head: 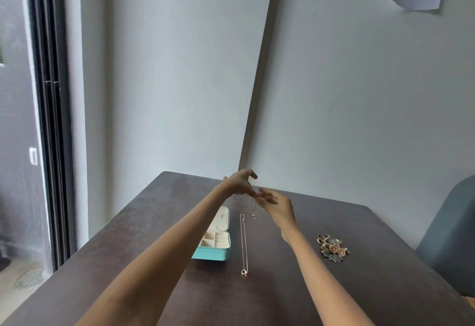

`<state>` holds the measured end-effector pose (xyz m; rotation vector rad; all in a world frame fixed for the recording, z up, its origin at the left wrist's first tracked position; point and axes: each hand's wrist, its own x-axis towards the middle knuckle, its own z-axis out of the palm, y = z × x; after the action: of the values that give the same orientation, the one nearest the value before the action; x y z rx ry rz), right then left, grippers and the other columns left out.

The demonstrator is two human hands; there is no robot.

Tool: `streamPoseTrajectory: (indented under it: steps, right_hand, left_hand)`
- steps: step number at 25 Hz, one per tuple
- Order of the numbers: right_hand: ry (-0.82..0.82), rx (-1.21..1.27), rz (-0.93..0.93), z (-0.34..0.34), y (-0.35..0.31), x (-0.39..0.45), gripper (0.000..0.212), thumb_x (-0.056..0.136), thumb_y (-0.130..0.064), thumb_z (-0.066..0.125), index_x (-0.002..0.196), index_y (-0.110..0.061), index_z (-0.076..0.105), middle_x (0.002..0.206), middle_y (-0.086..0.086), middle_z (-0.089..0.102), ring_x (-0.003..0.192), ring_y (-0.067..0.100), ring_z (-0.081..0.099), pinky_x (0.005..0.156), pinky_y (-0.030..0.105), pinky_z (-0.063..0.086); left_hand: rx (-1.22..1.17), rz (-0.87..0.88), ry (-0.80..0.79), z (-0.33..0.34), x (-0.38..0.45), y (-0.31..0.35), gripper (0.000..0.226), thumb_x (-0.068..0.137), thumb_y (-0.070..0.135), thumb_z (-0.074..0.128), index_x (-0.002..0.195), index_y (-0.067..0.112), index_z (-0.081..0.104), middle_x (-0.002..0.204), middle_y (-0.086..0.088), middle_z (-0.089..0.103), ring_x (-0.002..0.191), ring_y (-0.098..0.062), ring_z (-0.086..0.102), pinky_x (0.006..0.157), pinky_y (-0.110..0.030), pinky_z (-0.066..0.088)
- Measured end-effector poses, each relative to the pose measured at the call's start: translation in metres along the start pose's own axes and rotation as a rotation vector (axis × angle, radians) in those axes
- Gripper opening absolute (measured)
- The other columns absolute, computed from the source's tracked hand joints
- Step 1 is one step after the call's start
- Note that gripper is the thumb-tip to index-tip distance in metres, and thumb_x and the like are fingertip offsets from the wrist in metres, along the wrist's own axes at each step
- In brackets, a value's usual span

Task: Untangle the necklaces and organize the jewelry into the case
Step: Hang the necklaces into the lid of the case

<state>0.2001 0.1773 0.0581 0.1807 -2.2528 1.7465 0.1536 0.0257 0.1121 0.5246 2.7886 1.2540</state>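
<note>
Both my hands are raised above the far middle of the dark table [282, 287]. My left hand [241, 183] and my right hand [279, 204] meet at the fingertips and pinch a thin necklace [254, 210] that hangs down, its small pendant just above the tabletop. A second necklace [243, 243] lies stretched straight on the table, its ring pendant at the near end. The turquoise jewelry case [217, 244] stands open to the left of it, cream compartments showing, partly hidden behind my left forearm.
A pile of rings and earrings [332, 247] lies on the table to the right. A blue-grey chair [449, 235] stands at the right edge. The wall rises right behind the table, and a dark door frame [51, 120] is at the left.
</note>
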Motion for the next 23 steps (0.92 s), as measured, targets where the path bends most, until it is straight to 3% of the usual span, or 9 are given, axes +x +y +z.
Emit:
streamPoseTrajectory:
  steps: [2, 5, 7, 9, 12, 17, 21, 23]
  right_hand:
    - [-0.04, -0.028, -0.036, 0.003, -0.004, 0.003, 0.029, 0.08, -0.021, 0.074, 0.109, -0.023, 0.07, 0.095, -0.005, 0.073, 0.091, 0.005, 0.065, 0.085, 0.019, 0.049]
    - [-0.05, -0.092, -0.11, 0.007, -0.011, 0.006, 0.022, 0.079, -0.018, 0.074, 0.101, -0.02, 0.074, 0.095, -0.006, 0.074, 0.089, -0.002, 0.066, 0.081, 0.011, 0.048]
    - [-0.082, -0.166, -0.16, 0.008, -0.013, 0.008, 0.021, 0.079, -0.019, 0.075, 0.1, -0.02, 0.075, 0.095, -0.007, 0.074, 0.087, -0.008, 0.064, 0.077, 0.007, 0.047]
    - [-0.126, -0.213, -0.189, 0.009, -0.014, 0.008, 0.021, 0.08, -0.019, 0.074, 0.101, -0.02, 0.075, 0.094, -0.007, 0.074, 0.084, -0.007, 0.064, 0.078, 0.01, 0.049]
    - [-0.174, -0.241, -0.198, 0.011, -0.013, 0.009, 0.021, 0.08, -0.014, 0.073, 0.1, -0.021, 0.075, 0.092, -0.008, 0.074, 0.081, -0.006, 0.064, 0.08, 0.016, 0.05]
    - [-0.13, -0.301, -0.2, 0.015, -0.017, 0.007, 0.014, 0.079, -0.018, 0.074, 0.093, -0.015, 0.077, 0.08, -0.008, 0.072, 0.06, -0.016, 0.055, 0.06, 0.004, 0.039]
    - [-0.088, -0.351, -0.203, 0.024, -0.016, 0.007, 0.011, 0.08, -0.026, 0.074, 0.088, -0.019, 0.077, 0.074, -0.011, 0.07, 0.06, -0.013, 0.055, 0.056, 0.005, 0.038]
    - [-0.055, -0.347, -0.182, 0.031, -0.015, 0.008, 0.007, 0.081, -0.025, 0.072, 0.084, -0.02, 0.076, 0.076, -0.012, 0.07, 0.066, -0.009, 0.059, 0.061, 0.006, 0.04]
  left_hand:
    - [0.049, 0.009, 0.007, -0.002, 0.002, 0.0, 0.055, 0.077, 0.014, 0.074, 0.126, 0.014, 0.049, 0.095, -0.007, 0.068, 0.109, -0.029, 0.06, 0.107, -0.049, 0.034]
    - [0.109, 0.0, 0.007, -0.008, 0.005, -0.001, 0.053, 0.078, 0.013, 0.072, 0.126, 0.015, 0.051, 0.109, -0.011, 0.067, 0.111, -0.027, 0.059, 0.106, -0.043, 0.036]
    - [0.083, 0.004, -0.038, -0.013, 0.003, -0.004, 0.052, 0.078, 0.006, 0.07, 0.127, 0.008, 0.052, 0.099, -0.017, 0.066, 0.098, -0.029, 0.062, 0.097, -0.034, 0.043]
    - [0.028, 0.002, -0.083, -0.017, -0.001, -0.007, 0.052, 0.079, 0.002, 0.069, 0.128, 0.003, 0.052, 0.083, -0.01, 0.061, 0.081, -0.023, 0.058, 0.086, -0.027, 0.044]
    - [-0.045, 0.004, -0.098, -0.021, -0.008, -0.013, 0.054, 0.079, 0.006, 0.073, 0.129, 0.003, 0.053, 0.09, -0.006, 0.056, 0.082, -0.018, 0.053, 0.083, -0.024, 0.042]
    - [-0.074, 0.014, -0.103, -0.026, -0.012, -0.022, 0.053, 0.077, 0.004, 0.074, 0.126, 0.002, 0.054, 0.074, -0.003, 0.06, 0.061, -0.01, 0.057, 0.062, -0.012, 0.049]
    - [-0.132, 0.005, -0.09, -0.033, -0.016, -0.031, 0.048, 0.08, 0.006, 0.073, 0.124, 0.0, 0.055, 0.077, -0.009, 0.066, 0.052, -0.001, 0.061, 0.058, -0.01, 0.049]
    - [-0.177, -0.014, -0.093, -0.034, -0.02, -0.037, 0.04, 0.087, 0.011, 0.066, 0.122, -0.003, 0.054, 0.09, -0.019, 0.069, 0.058, -0.003, 0.065, 0.059, -0.011, 0.051]
